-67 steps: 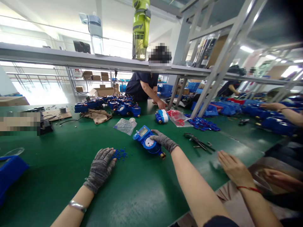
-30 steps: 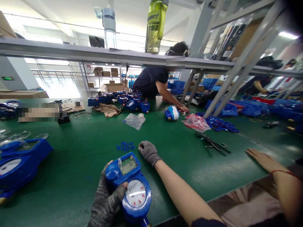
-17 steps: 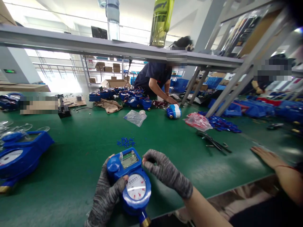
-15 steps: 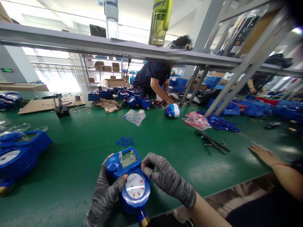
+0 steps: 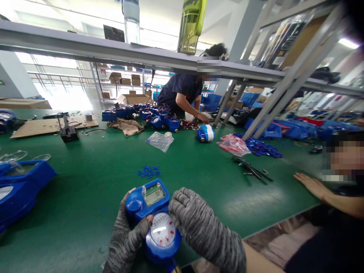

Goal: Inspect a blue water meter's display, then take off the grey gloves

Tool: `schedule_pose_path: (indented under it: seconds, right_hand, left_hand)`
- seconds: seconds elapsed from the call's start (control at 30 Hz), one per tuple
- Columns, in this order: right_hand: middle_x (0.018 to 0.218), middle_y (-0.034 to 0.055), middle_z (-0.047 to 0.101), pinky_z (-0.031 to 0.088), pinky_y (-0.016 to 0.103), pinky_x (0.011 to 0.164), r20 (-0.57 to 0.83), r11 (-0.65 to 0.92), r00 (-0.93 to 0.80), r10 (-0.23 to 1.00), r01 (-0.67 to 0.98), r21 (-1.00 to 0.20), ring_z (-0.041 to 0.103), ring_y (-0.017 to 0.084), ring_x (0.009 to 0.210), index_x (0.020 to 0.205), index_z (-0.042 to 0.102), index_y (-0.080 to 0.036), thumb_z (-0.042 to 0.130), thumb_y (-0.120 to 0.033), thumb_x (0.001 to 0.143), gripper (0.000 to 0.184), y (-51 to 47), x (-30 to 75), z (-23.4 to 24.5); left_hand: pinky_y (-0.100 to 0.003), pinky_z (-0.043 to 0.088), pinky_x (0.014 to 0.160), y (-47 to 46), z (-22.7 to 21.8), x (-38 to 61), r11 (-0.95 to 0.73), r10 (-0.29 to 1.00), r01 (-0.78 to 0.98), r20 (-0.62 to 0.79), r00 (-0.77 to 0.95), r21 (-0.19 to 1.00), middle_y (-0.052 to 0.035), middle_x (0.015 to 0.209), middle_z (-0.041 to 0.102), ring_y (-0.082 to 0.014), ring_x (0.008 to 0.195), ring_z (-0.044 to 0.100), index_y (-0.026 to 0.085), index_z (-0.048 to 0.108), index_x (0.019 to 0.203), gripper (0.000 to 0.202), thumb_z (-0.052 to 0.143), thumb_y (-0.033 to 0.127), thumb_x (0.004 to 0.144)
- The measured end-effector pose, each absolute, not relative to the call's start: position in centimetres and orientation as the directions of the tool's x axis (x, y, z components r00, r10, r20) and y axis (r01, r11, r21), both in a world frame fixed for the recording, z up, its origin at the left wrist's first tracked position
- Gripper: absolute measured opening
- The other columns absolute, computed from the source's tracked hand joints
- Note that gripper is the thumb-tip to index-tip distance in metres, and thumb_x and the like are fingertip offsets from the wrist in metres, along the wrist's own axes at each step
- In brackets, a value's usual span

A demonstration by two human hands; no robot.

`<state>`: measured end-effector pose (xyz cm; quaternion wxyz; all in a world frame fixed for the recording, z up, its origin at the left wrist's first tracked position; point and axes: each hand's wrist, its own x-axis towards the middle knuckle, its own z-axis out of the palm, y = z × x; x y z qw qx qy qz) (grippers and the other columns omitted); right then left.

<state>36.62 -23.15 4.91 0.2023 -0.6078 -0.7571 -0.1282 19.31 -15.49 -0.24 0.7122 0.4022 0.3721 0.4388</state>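
The gloved fingers (image 5: 182,206) of the right hand (image 5: 203,227) are curled together against the right side of a blue water meter (image 5: 155,220), while the left hand (image 5: 127,237) wraps the meter's left side, thumb pressed by the round dial. The meter sits between both palms, just above the near edge of the green table (image 5: 85,189). Just beyond the fingertips lies a scatter of small blue beads (image 5: 148,172); farther off, a clear plastic bag (image 5: 159,141). Right of the fingers, well apart, a co-worker's bare hand (image 5: 311,184) rests flat.
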Motion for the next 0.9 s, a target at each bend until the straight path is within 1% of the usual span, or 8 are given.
schedule_pose_path:
  seconds: [0.2,0.37,0.43,0.5,0.57,0.7,0.8,0.9]
  right_hand:
    - [0.070,0.0016,0.064,0.039,0.028,0.064,0.523,0.167,-0.109,0.845,0.984,-0.065,0.054,0.015,0.059,0.093,0.068,-0.022,0.048,-0.031,0.091,0.023,-24.7,36.5,4.9]
    - [0.067,0.0003,0.066,0.028,0.024,0.051,0.353,0.047,0.022,0.935,0.981,-0.187,0.051,0.013,0.050,0.101,0.070,-0.027,0.049,-0.036,0.090,0.025,-25.5,37.0,5.3]
    - [0.074,0.0015,0.067,0.033,0.023,0.054,0.198,0.063,0.009,0.980,0.934,-0.351,0.056,0.013,0.057,0.103,0.070,-0.026,0.045,-0.039,0.092,0.030,-24.8,38.2,5.6]
    - [0.084,0.0017,0.069,0.041,0.019,0.062,0.040,0.111,-0.109,0.993,0.792,-0.601,0.061,0.011,0.069,0.108,0.068,-0.023,0.042,-0.041,0.095,0.034,-23.0,40.0,5.2]
    - [0.094,0.0027,0.069,0.046,0.018,0.073,-0.008,0.101,-0.164,0.986,0.646,-0.756,0.063,0.011,0.082,0.112,0.067,-0.019,0.045,-0.038,0.095,0.033,-20.0,41.9,3.6]
    - [0.105,0.0053,0.067,0.046,0.021,0.084,0.072,-0.203,0.316,0.946,0.750,-0.629,0.061,0.013,0.093,0.107,0.066,-0.016,0.056,-0.022,0.085,0.025,-13.1,43.3,-1.2]
    - [0.099,0.0058,0.068,0.046,0.024,0.082,0.066,-0.301,0.413,0.908,0.756,-0.581,0.062,0.014,0.090,0.103,0.067,-0.016,0.055,-0.025,0.085,0.024,-9.9,42.7,-3.2]
    - [0.093,0.0045,0.068,0.046,0.027,0.078,0.052,-0.318,0.406,0.912,0.782,-0.535,0.063,0.017,0.087,0.096,0.069,-0.019,0.055,-0.029,0.083,0.021,-8.6,42.2,-3.5]
  left_hand:
    - [-0.035,0.058,0.084,-16.3,1.3,19.7,0.335,0.927,-0.425,-0.212,0.310,0.841,-0.0113,0.126,0.060,-0.0304,0.104,0.064,0.026,0.041,0.135,0.091,0.088,0.027,0.057]
    - [-0.028,0.057,0.084,-16.3,1.4,20.2,0.324,0.930,-0.421,-0.203,0.306,0.847,-0.0071,0.122,0.063,-0.0252,0.102,0.065,0.028,0.044,0.131,0.085,0.087,0.025,0.058]
    - [-0.029,0.057,0.084,-15.9,1.0,19.9,0.308,0.932,-0.411,-0.184,0.313,0.858,-0.0080,0.124,0.062,-0.0260,0.103,0.065,0.027,0.043,0.133,0.087,0.087,0.026,0.058]
    - [-0.031,0.058,0.084,-15.2,0.5,19.4,0.300,0.930,-0.383,-0.179,0.321,0.874,-0.0102,0.125,0.061,-0.0283,0.105,0.064,0.025,0.042,0.135,0.093,0.089,0.029,0.055]
    - [-0.034,0.057,0.087,-14.2,0.3,18.5,0.294,0.925,-0.344,-0.175,0.338,0.892,-0.0128,0.126,0.060,-0.0312,0.109,0.062,0.022,0.040,0.137,0.099,0.090,0.032,0.052]
    - [-0.038,0.052,0.099,-12.7,1.0,16.9,0.257,0.917,-0.290,-0.139,0.373,0.922,-0.0122,0.131,0.057,-0.0318,0.117,0.057,0.025,0.034,0.145,0.099,0.086,0.035,0.061]
    - [-0.039,0.052,0.098,-12.6,1.7,16.7,0.269,0.923,-0.280,-0.163,0.349,0.922,-0.0108,0.131,0.058,-0.0314,0.117,0.057,0.029,0.032,0.146,0.098,0.084,0.037,0.063]
    - [-0.042,0.058,0.088,-12.8,1.8,17.1,0.277,0.938,-0.265,-0.201,0.282,0.923,-0.0098,0.122,0.063,-0.0355,0.111,0.060,0.028,0.037,0.144,0.104,0.088,0.039,0.055]
